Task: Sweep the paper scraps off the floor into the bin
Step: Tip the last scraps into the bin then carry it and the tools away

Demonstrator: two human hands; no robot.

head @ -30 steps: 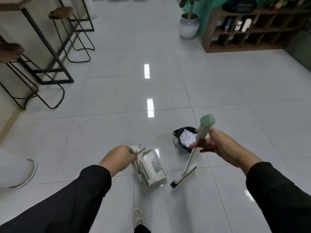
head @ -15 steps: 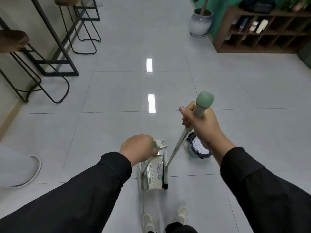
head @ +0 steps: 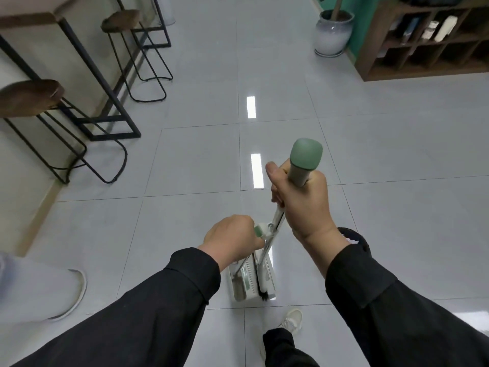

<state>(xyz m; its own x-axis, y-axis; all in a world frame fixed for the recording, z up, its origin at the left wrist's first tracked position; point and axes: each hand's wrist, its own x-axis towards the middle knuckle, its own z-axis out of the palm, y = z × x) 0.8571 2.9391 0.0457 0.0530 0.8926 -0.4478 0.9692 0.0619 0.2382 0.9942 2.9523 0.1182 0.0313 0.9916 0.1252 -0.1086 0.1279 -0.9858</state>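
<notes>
Green-capped, the white long-handled broom (head: 275,229) is being clenched by the right hand (head: 301,205) and docked against the white dustpan (head: 251,282), whose handle is being gripped by the left hand (head: 232,239). The black bin (head: 354,238), now mostly hidden behind the right wrist, is standing just beside; sweeping is judged finished.

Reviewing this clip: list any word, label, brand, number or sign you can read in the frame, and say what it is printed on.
No text can be read in this frame.
Dustpan: a green and white printed strip runs along the pan, too small and blurred to read.
Shelf unit: items in the compartments show no legible print.
Broom handle, plant pot, stools and floor: no markings visible.
</notes>
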